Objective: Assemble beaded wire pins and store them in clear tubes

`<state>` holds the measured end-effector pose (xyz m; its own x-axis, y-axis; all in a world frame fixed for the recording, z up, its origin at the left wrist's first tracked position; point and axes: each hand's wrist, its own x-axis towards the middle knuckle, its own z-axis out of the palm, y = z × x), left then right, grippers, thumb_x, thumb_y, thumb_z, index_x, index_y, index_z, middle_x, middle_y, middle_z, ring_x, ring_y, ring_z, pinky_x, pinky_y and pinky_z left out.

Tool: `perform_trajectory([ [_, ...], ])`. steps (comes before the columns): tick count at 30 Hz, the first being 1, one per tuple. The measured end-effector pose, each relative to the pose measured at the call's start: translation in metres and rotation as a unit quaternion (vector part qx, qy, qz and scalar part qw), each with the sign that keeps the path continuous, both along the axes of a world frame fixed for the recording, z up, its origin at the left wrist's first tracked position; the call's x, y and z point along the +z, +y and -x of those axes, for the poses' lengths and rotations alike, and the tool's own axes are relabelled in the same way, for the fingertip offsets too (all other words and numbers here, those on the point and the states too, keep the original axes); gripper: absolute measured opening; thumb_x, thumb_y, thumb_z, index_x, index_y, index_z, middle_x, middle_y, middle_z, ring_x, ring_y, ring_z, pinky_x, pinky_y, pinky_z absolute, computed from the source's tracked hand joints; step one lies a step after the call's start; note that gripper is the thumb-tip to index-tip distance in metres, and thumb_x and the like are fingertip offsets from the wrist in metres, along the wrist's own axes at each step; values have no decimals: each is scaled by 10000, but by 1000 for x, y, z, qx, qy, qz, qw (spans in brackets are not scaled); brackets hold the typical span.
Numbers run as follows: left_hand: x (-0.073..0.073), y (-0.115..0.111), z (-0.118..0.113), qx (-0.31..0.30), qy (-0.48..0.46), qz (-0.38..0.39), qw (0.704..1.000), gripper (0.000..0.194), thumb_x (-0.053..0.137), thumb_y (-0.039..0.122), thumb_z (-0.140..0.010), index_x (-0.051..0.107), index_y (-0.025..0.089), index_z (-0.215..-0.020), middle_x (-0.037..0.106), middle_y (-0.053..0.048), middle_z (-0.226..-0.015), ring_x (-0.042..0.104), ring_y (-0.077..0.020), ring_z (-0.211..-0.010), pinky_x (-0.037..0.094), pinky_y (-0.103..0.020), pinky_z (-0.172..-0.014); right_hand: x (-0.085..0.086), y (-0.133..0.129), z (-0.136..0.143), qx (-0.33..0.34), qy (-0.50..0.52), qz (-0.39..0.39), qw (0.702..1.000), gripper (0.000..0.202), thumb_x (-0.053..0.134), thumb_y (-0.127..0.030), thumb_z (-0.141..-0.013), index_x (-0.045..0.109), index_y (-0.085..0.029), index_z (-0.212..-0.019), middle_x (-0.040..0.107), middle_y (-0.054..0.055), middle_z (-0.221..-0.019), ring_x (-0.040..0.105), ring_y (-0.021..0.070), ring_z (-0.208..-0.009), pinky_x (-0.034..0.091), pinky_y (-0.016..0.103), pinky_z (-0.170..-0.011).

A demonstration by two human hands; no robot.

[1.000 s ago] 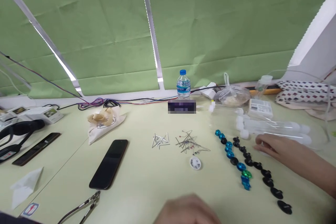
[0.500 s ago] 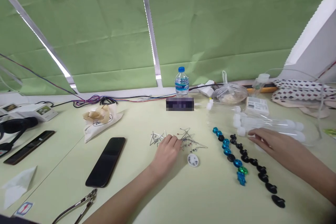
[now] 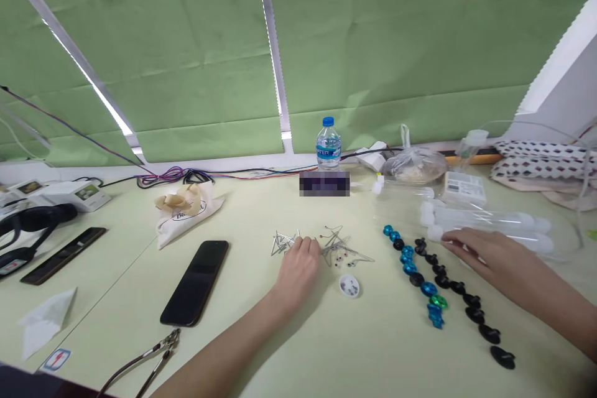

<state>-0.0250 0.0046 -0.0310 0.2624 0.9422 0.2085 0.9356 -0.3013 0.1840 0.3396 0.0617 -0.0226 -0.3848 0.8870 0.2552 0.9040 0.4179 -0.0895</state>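
**A:** ok so what's going on here? Closest to the camera I only see pliers (image 3: pixel 140 364) at the bottom edge, then a phone (image 3: pixel 194 283) lying face down.

**B:** Looks like the picking-up step to me. The left hand (image 3: pixel 298 267) is down on the pile of pins (image 3: pixel 285 242), fingers (image 3: pixel 310 247) curled together right at the metal. Can't tell whether a pin is actually pinched, the fingertips hide it. A second tangle of wire bits (image 3: pixel 342 249) sits just beside, to the right, with a little white disc (image 3: pixel 349 286) in front of it.

**A:** And the right hand (image 3: pixel 485 255)?

**B:** Lying flat, fingers loosely spread, touching the clear tubes (image 3: pixel 485 222) next to the two bead rows, blue beads (image 3: pixel 413 267) and black beads (image 3: pixel 459 292). It holds nothing as far as I can see.

**A:** So next move?

**B:** My guess: a fine pinch to get one pin free of the pile without dragging the rest. They're thin and crossed over each other, so fiddly.

**A:** Room?

**B:** Pale green tabletop (image 3: pixel 261 336), cloth bag (image 3: pixel 186 214) further left, a water bottle (image 3: pixel 328 146) and cables (image 3: pixel 177 175) along the back edge, then green blinds (image 3: pixel 373 43) behind everything.
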Motion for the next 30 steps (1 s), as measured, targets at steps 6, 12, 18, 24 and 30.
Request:
perform_trajectory([
  [6,18,-1,27,39,-61,31,997,190,344,98,-879,496,196,-822,609,-25,-815,556,-180,-784,413,-276,-666,-2,0,2,5,7,-12,1000,296,392,-441,-916,608,-241,-946,699,45,-974,643,253,-843,484,370,-728],
  [12,20,-5,44,42,-33,87,995,202,384,55,-791,511,193,-714,616,-24,-722,570,-175,-686,353,-248,-561,-4,3,-4,-19,13,-28,999,287,408,-420,-897,633,-242,-917,708,46,-965,657,259,-832,496,357,-682],
  [18,23,-14,38,44,28,118,992,224,372,46,-767,516,191,-676,574,-31,-633,552,-192,-584,277,-263,-494,0,2,-8,-37,30,-56,997,314,346,-412,-916,610,-243,-934,693,49,-985,657,252,-825,495,356,-684],
  [24,24,-17,37,45,59,121,990,216,377,38,-741,510,194,-674,579,-31,-643,566,-190,-598,284,-261,-500,11,-18,21,73,30,-68,995,307,364,-433,-934,594,-230,-936,667,64,-946,637,230,-830,470,325,-707],
  [30,24,-15,33,48,53,103,992,208,389,80,-781,501,184,-640,581,-40,-634,570,-193,-610,309,-262,-511,30,-39,47,194,-32,5,981,325,415,-397,-926,565,-231,-689,572,10,-616,575,176,-546,401,284,-498],
])
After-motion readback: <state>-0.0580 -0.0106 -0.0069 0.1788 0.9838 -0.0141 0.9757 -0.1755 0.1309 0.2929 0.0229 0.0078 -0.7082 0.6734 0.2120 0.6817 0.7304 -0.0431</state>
